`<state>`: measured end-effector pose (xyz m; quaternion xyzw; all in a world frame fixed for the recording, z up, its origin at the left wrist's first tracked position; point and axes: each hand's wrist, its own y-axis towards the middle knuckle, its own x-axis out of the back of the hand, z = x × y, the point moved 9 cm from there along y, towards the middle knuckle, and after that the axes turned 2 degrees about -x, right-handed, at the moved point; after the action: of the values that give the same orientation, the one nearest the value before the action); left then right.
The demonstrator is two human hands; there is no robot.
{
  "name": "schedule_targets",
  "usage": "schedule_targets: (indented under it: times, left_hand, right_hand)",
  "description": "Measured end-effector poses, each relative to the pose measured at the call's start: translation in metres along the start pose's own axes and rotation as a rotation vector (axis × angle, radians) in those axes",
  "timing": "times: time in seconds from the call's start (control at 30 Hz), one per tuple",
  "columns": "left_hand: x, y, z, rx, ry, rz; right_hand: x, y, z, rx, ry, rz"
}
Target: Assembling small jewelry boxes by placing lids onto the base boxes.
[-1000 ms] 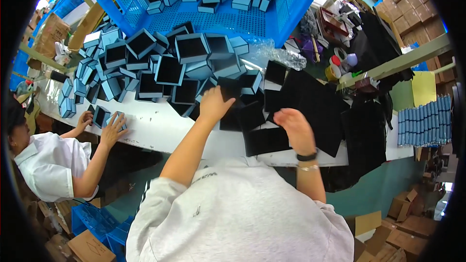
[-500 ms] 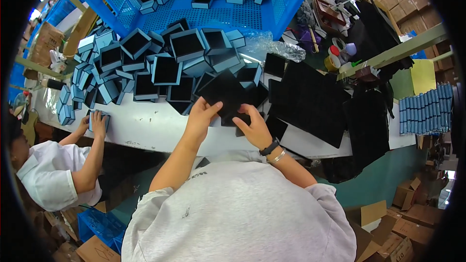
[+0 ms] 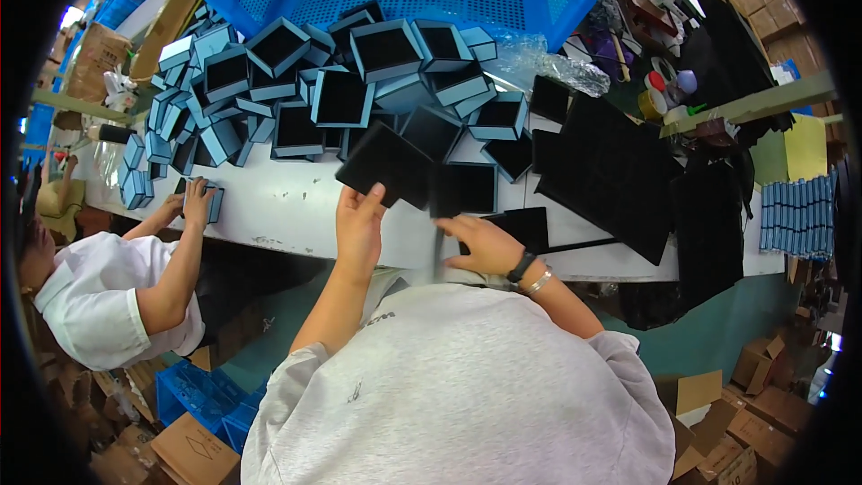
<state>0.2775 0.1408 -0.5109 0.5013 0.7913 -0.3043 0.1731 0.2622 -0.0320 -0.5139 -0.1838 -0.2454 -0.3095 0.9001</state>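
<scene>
My left hand [image 3: 361,223] is closed on the near edge of a flat black square pad [image 3: 384,164], thumb on top. The pad is tilted over the table. My right hand [image 3: 487,246] is just right of it, fingers drawn together at a thin, motion-blurred sheet [image 3: 433,238] that looks pale below and dark above. Its kind is unclear. Beyond my right hand lies a shallow blue box with a black inside [image 3: 471,187]. Several open blue boxes lined in black [image 3: 343,97] are heaped beyond the left hand.
Large black sheets [image 3: 606,180] cover the table's right part. A blue crate [image 3: 346,4] with more boxes stands at the back. Stacked blue pieces [image 3: 797,218] sit far right. At the left, a co-worker's hands [image 3: 193,205] hold a blue box. Cardboard boxes [image 3: 759,431] lie below.
The black pad, between both hands before, is now in my left hand alone. My right hand has come away with the blurred sheet. The whole view has shifted slightly.
</scene>
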Motion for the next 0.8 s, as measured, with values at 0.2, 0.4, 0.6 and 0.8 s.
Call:
schedule_targets:
  times: [0.2, 0.4, 0.6, 0.8]
  left_hand:
    - [0.000, -0.029, 0.029, 0.230, 0.496, 0.351]
    - [0.002, 0.042, -0.005, -0.132, 0.564, 0.148]
    - [-0.088, 0.108, -0.044, -0.992, 1.491, 0.353]
    - [-0.089, 0.173, -0.014, -0.930, 1.901, 0.266]
  right_hand:
    - [0.035, 0.015, 0.005, -0.035, 0.718, -0.150]
    - [0.077, 0.000, -0.075, -0.417, 0.598, -0.751]
    - [0.105, -0.024, -0.118, -0.403, 0.947, -0.897]
    - [0.127, -0.045, -0.136, -0.518, 0.683, -1.016]
